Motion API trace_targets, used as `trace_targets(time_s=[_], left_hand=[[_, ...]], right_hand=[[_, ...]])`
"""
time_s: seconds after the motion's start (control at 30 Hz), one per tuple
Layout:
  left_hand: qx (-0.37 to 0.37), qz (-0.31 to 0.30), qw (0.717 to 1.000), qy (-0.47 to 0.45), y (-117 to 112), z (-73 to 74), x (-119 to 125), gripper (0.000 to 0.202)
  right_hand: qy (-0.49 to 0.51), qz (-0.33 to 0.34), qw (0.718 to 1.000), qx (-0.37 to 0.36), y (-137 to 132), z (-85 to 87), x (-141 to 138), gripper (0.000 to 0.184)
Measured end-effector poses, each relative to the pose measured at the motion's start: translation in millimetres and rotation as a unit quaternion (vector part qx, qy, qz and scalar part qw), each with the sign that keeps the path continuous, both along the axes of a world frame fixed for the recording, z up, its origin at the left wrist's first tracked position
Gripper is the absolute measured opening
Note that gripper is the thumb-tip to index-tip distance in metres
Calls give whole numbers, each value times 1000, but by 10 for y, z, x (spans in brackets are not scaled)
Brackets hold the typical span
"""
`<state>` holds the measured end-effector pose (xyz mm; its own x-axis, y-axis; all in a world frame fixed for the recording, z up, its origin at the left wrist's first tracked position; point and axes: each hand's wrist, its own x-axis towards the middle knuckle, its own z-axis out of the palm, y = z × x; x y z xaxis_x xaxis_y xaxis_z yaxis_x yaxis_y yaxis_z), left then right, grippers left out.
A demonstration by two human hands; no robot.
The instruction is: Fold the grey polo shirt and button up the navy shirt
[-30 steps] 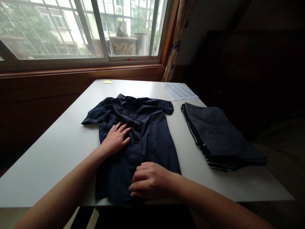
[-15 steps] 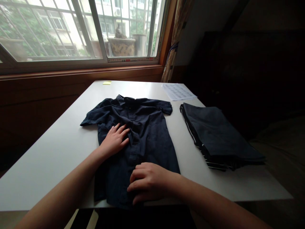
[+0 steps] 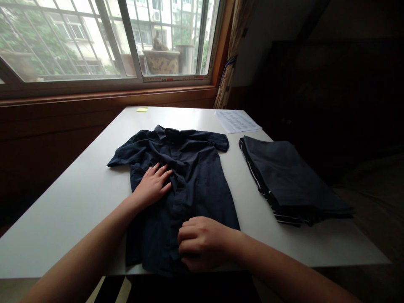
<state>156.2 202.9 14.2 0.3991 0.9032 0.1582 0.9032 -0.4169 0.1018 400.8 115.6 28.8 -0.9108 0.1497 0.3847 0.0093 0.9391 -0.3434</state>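
Note:
A dark navy short-sleeved shirt [image 3: 205,185] lies front up on the white table [image 3: 69,202], its collar toward the window and its hem at the near edge. Wrinkles run across its chest. My left hand [image 3: 153,185] rests flat on the wearer's-right side of the front, fingers spread, holding nothing. Near the hem, my right hand [image 3: 205,243] is closed, its fingers curled round fabric beside the button placket. The fingertips are partly hidden.
A stack of folded dark clothes [image 3: 284,172] sits on the table's right side. Printed sheets of paper [image 3: 236,121] lie at the far right corner, and a yellow sticky note [image 3: 142,109] at the far left. A barred window [image 3: 104,42] is behind the table.
My right hand has shifted slightly right, and its fingers have curled in from a looser pose onto the shirt's fabric. My left hand stays where it was.

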Motion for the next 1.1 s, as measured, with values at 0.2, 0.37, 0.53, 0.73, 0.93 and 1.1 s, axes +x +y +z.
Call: trace_targets(time_s=[0.2, 0.37, 0.53, 0.73, 0.93, 1.1], left_hand=[[-4, -2, 1000, -5, -8, 30, 2, 52], [-3, -3, 1000, -5, -4, 25, 3, 53], [0, 2, 1000, -11, -2, 1, 7, 54], [1, 2, 1000, -4, -8, 21, 9, 55], [-2, 3, 1000, -1, -13, 33, 15, 55], [-3, 3, 1000, -9, -11, 34, 15, 55]], right_hand=[[113, -107, 950, -271, 118, 298, 328, 5], [271, -335, 798, -422, 320, 424, 832, 10], [305, -409, 671, -538, 450, 243, 1107, 16], [302, -420, 629, -581, 505, 70, 1114, 19], [302, -417, 638, -573, 497, 34, 1140, 18], [308, -416, 633, -575, 486, 40, 1143, 19]])
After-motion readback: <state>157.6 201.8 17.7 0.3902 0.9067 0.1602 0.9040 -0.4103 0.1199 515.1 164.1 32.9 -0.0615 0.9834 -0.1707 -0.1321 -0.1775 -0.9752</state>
